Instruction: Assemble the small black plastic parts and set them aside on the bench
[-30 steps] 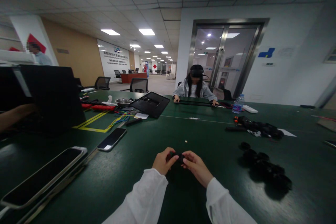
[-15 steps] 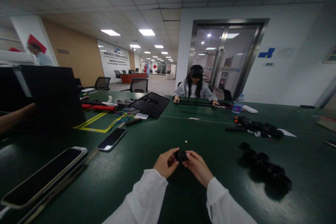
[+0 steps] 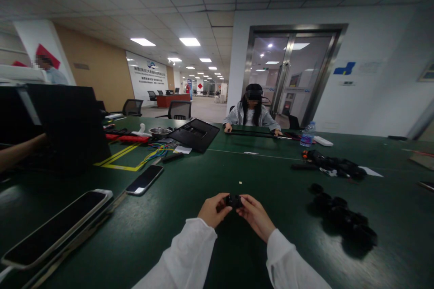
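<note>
A small black part (image 3: 233, 201) is held between my two hands above the green table (image 3: 190, 180). My left hand (image 3: 214, 210) pinches its left side with thumb and fingers. On its other side, the fingertips of my right hand (image 3: 255, 214) close round the right end. The part is dark and small, so its exact kind is unclear. Just beyond my hands lies a tiny pale piece (image 3: 240, 183). A row of round black pieces (image 3: 344, 214) sits on the table to the right.
Two phones, one large (image 3: 56, 230) and one smaller (image 3: 145, 180), lie at left. A black laptop screen (image 3: 68, 122) stands behind them. Wires (image 3: 152, 153), a black panel (image 3: 198, 134) and a metal bowl (image 3: 160, 132) lie farther back. Opposite sits a person (image 3: 251, 110) near a water bottle (image 3: 308, 134).
My left thumb and fingers have shifted slightly on the black part, and a little more of it shows. My right hand stays almost in place.
</note>
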A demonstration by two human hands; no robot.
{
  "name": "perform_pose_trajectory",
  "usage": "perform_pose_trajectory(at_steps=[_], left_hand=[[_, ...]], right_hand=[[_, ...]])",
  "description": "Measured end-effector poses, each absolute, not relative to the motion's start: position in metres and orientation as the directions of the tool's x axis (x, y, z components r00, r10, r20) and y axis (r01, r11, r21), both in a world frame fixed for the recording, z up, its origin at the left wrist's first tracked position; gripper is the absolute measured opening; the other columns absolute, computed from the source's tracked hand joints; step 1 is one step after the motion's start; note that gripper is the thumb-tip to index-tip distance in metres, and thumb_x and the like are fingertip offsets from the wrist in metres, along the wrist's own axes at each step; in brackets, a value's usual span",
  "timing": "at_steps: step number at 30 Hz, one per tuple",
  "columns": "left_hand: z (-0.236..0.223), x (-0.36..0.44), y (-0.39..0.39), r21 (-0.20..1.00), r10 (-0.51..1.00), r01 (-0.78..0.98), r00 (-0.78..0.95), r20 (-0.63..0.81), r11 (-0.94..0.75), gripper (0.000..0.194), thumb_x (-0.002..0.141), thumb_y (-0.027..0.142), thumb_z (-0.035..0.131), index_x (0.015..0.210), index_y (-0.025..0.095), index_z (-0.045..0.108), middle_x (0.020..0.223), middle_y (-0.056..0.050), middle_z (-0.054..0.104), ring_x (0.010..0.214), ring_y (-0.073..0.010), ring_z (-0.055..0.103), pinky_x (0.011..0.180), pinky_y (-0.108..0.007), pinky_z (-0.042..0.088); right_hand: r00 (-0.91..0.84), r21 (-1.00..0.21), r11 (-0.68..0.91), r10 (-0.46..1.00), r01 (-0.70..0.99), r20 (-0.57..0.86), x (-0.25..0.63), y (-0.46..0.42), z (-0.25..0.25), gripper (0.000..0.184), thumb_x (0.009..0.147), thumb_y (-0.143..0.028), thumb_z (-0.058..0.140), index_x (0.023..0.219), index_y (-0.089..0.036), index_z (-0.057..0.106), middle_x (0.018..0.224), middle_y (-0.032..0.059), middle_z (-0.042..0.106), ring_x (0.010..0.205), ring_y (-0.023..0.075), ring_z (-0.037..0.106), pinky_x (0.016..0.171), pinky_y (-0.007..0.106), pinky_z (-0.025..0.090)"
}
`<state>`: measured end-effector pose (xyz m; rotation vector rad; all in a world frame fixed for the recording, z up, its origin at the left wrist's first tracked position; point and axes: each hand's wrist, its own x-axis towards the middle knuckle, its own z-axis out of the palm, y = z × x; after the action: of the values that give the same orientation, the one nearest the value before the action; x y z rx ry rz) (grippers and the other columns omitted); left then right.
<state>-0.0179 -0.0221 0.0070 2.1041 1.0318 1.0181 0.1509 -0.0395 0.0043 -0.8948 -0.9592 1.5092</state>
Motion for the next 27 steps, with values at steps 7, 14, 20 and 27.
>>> perform_pose_trajectory(at_steps=[7,14,20,27], left_hand=[[0.014,-0.018,-0.020,0.609,0.762,0.464,0.310,0.569,-0.643,0.034,0.077,0.034,0.046,0.051,0.014,0.054,0.080,-0.006,0.056,0.069,-0.0125,0.055,0.064,-0.024,0.044],[0.008,-0.018,-0.018,0.696,0.837,0.470,0.234,0.495,-0.543,0.032,0.079,0.035,0.042,0.055,0.015,0.051,0.052,0.002,0.050,0.045,-0.0080,0.050,0.047,-0.019,0.041],[0.012,-0.020,-0.025,0.750,0.834,0.383,0.370,0.410,-0.539,0.031,0.075,0.032,0.048,0.103,0.018,0.048,0.078,-0.002,0.060,0.058,-0.0118,0.058,0.054,-0.023,0.046],[0.013,-0.018,-0.028,0.701,0.790,0.392,0.442,0.425,-0.596,0.049,0.066,0.014,0.054,0.114,0.020,0.041,0.101,-0.006,0.056,0.086,-0.0182,0.055,0.076,-0.031,0.044]], right_hand=[[-0.176,-0.948,-0.069,0.984,-0.309,-0.014,0.148,-0.046,0.014,0.023,0.062,-0.030,0.064,0.080,-0.018,0.055,0.073,-0.0007,0.056,0.063,0.0106,0.054,0.060,0.026,0.039],[-0.183,-0.972,-0.081,0.982,-0.221,-0.040,0.146,-0.052,0.024,0.024,0.059,-0.030,0.066,0.077,-0.018,0.057,0.073,-0.0005,0.056,0.060,0.0099,0.051,0.059,0.026,0.038],[-0.162,-0.960,-0.093,0.985,-0.264,-0.051,0.146,-0.049,0.021,0.024,0.062,-0.032,0.063,0.079,-0.016,0.058,0.070,-0.0002,0.055,0.059,0.0095,0.051,0.059,0.026,0.038],[-0.155,-0.940,-0.087,0.987,-0.330,-0.037,0.149,-0.046,0.013,0.022,0.065,-0.032,0.061,0.082,-0.017,0.058,0.071,0.0000,0.055,0.061,0.0098,0.052,0.059,0.025,0.039]])
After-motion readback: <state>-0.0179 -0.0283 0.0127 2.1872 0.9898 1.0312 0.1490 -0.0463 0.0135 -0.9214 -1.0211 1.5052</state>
